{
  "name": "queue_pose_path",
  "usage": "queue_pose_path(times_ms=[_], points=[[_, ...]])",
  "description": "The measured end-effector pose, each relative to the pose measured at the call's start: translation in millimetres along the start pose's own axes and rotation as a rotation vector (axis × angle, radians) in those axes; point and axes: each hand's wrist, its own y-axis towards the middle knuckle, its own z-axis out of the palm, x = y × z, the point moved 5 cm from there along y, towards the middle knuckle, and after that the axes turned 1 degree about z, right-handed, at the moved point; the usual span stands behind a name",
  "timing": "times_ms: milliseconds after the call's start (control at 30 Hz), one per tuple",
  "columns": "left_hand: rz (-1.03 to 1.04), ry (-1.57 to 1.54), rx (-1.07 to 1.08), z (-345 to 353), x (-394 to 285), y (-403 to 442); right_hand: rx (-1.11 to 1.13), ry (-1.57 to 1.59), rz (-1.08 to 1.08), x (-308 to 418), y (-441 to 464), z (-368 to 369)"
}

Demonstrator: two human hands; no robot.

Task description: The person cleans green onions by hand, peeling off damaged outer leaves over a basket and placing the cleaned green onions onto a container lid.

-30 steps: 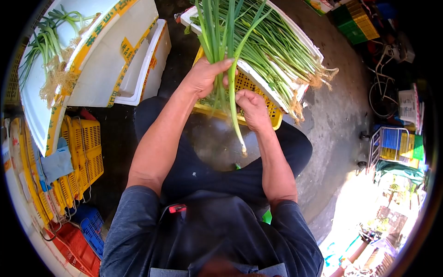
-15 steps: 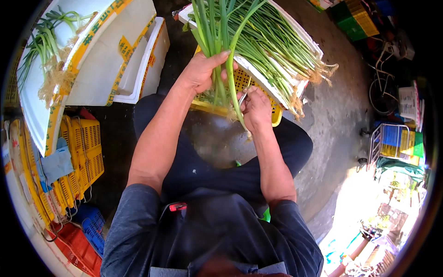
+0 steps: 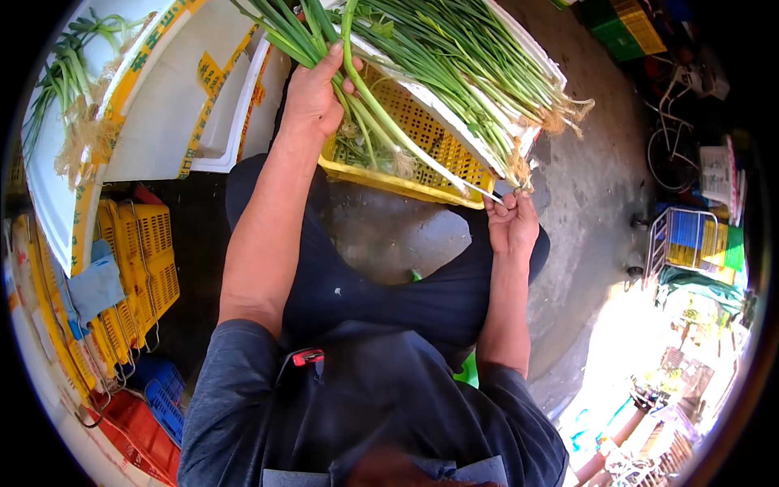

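My left hand [image 3: 315,93] is closed round a bunch of green onions [image 3: 296,36], with their leaves toward the top and their pale stalks hanging over the yellow basket [image 3: 422,193]. One long onion [image 3: 410,146] slants away from the bunch, its white root end pointing at my right hand [image 3: 513,226]. The fingers of that hand pinch a thin pale strip [image 3: 493,197] just past this root end. I cannot tell whether it is a blade or a peeled layer. Trimmings [image 3: 347,146] lie inside the basket.
More green onions [image 3: 462,73] with roots fill a white foam box [image 3: 438,109] behind the basket. At the left, onions [image 3: 77,89] lie on a foam box [image 3: 154,138]. Yellow crates [image 3: 142,268] stand below it. A cart [image 3: 682,243] is at the right.
My left hand has moved up and left with the bunch, which now tilts leftward. My right hand has moved right and down, away from the bunch. More of the basket shows.
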Motion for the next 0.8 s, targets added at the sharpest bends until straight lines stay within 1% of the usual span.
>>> queue_pose_path(times_ms=[67, 133, 200, 267, 300, 367, 400, 467, 533, 567, 633, 733, 767, 800], points=[[-0.044, -0.034, 0.019, 0, 1, 0, 0.001, -0.088, -0.076, 17, -7, 0], [-0.084, -0.029, 0.039, 3, -4, -3, 0.064, -0.084, -0.140, 29, -5, 10], [-0.024, -0.057, -0.003, -4, -11, 4, 0.110, -0.015, -0.182, 44, -1, 6], [0.010, -0.091, -0.006, -25, -14, 16, 0.007, 0.052, -0.225, 63, 2, -12], [-0.037, -0.142, 0.064, -23, -17, 12, 0.011, 0.001, -0.250, 66, 0, -8], [-0.028, -0.079, 0.065, -18, -16, 10, 0.014, -0.098, -0.292, 66, -3, -1], [-0.031, -0.044, 0.070, -15, -12, 8, 0.064, -0.117, -0.300, 59, -4, 6], [-0.032, -0.069, 0.134, -4, -7, 5, 0.180, -0.151, -0.327, 37, 2, 37], [-0.044, -0.088, 0.203, 5, -5, 1, 0.189, -0.481, -0.183, 8, 9, 58], [-0.070, -0.147, 0.205, 3, -1, 1, 0.266, -0.877, -0.264, -6, 16, 66], [-0.100, -0.102, 0.266, 5, 0, -2, 0.360, -1.524, -0.635, -23, 11, 93], [-0.139, -0.067, 0.314, 8, 0, -10, 0.364, -1.195, -0.307, -29, 1, 120], [-0.147, -0.062, 0.322, 11, 0, -12, 0.495, -1.101, -0.351, -35, -3, 129], [-0.152, -0.055, 0.336, 16, -1, -13, 0.588, -1.087, -0.235, -42, -5, 137]])
